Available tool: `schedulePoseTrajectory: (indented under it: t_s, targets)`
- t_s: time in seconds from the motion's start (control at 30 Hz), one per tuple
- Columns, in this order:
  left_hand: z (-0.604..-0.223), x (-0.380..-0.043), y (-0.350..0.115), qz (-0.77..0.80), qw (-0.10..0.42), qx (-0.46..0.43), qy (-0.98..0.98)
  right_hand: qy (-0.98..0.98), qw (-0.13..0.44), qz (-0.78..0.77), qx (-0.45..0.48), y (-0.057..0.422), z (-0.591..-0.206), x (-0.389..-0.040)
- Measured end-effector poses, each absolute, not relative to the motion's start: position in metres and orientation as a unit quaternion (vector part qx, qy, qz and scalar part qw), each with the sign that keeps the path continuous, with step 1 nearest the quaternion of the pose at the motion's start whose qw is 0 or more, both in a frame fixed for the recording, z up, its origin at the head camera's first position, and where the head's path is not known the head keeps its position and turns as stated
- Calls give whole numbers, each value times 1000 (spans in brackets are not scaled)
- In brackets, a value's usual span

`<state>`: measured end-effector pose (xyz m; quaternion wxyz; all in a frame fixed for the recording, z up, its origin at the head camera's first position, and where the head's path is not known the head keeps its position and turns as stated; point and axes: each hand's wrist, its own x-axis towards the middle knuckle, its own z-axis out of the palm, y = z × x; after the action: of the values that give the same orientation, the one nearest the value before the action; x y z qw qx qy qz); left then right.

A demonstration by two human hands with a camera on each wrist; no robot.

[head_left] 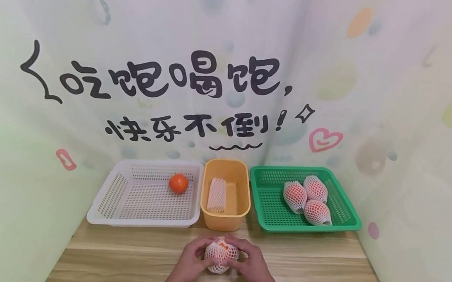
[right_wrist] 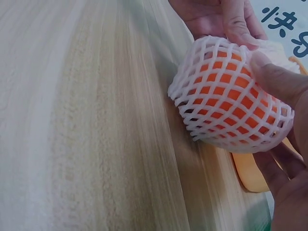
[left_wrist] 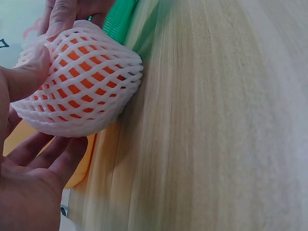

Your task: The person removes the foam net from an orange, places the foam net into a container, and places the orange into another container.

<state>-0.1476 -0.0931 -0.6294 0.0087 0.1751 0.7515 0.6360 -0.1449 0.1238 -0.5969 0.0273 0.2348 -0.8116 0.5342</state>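
Wood-grain tabletop (head_left: 319,270), pale printed backdrop (head_left: 417,45), two rows of black lettering (head_left: 204,76), wavy line (head_left: 235,148) beneath lower row, star outline (head_left: 305,113), pink heart outline (head_left: 324,142) below it, orange oval (head_left: 360,23) upper right

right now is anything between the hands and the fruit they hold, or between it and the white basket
The white foam net lies between the fruit and the left hand and right hand. Toward the white basket stand only the left hand and the basket's near rim.
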Motion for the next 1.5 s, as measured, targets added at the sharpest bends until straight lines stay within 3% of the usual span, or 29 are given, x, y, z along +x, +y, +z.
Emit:
schedulePoseTrajectory:
  t_s: [0.17, 0.6, 0.7, 0.77, 0.87, 0.97, 1.03, 1.2, 1.5]
  targets:
    - [-626, -147, -90, 650, 9, 148, 745, -821, 57, 520, 228, 124, -610, -150]
    - [-594, -133, -85, 610, -75, 179, 768, -817, 151, 505, 234, 118, -603, -151]
    - [-596, -134, -84, 606, -74, 184, 770, -823, 132, 498, 240, 120, -603, -152]
    - [-603, -137, -84, 598, -67, 190, 775, -827, 77, 504, 238, 123, -596, -151]
    - [-616, -141, -86, 601, -26, 205, 772, -829, -15, 508, 235, 128, -595, -151]
    - [-622, -143, -86, 615, 19, 206, 761, -820, -56, 517, 239, 131, -604, -153]
    - [-615, -140, -85, 625, 30, 197, 755, -819, -32, 514, 255, 132, -616, -156]
    - [-595, -136, -83, 620, -3, 178, 764, -829, 19, 494, 262, 128, -613, -156]
    - [-588, -135, -84, 594, -54, 188, 780, -827, 47, 513, 223, 121, -602, -151]
